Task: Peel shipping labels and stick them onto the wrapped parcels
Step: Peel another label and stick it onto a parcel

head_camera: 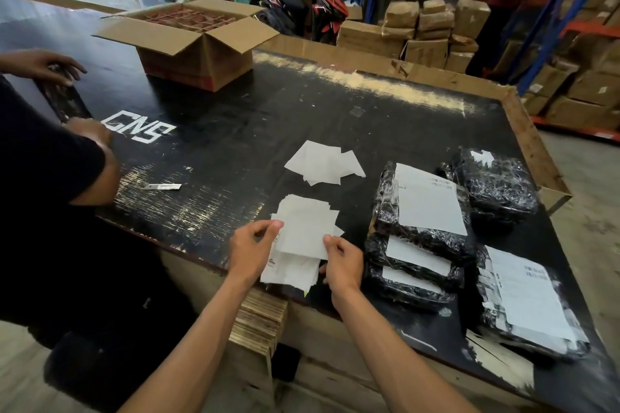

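Left hand (252, 250): thumb and fingers pinched on the left edge of a white rectangular label sheet (303, 231), held just above the near table edge. Right hand (343, 261): closed in a pinch on the lower right corner of the same sheet. Both forearms bare.

Under the held sheet: a loose stack of white paper label sheets (290, 270), overhanging the near edge of the table; sheet count cannot be told. Farther in, well apart from the hands: a second scatter of white backing papers (323, 161), several overlapping, count not resolvable.

Surface: worn black-painted wooden table (235, 131) with white stencilled letters. One small silver blade (161, 186) lies left of the labels.

Parcels, right of the hands: a pile of three black plastic-wrapped parcels (419, 235), each showing a white label on top. Behind it, one black wrapped parcel (500, 181) with only a small white scrap on it. Nearest right corner: one more black wrapped parcel (530, 305) with a white label on it. Five parcels counted, four labelled.

Far side of table: one open brown cardboard box (198, 43), flaps out, reddish contents inside.

Left edge: a second person in a dark sleeve (47, 157), two hands on a dark object at the table edge.

Background: blue and orange shelving (550, 10) stacked with brown cartons.
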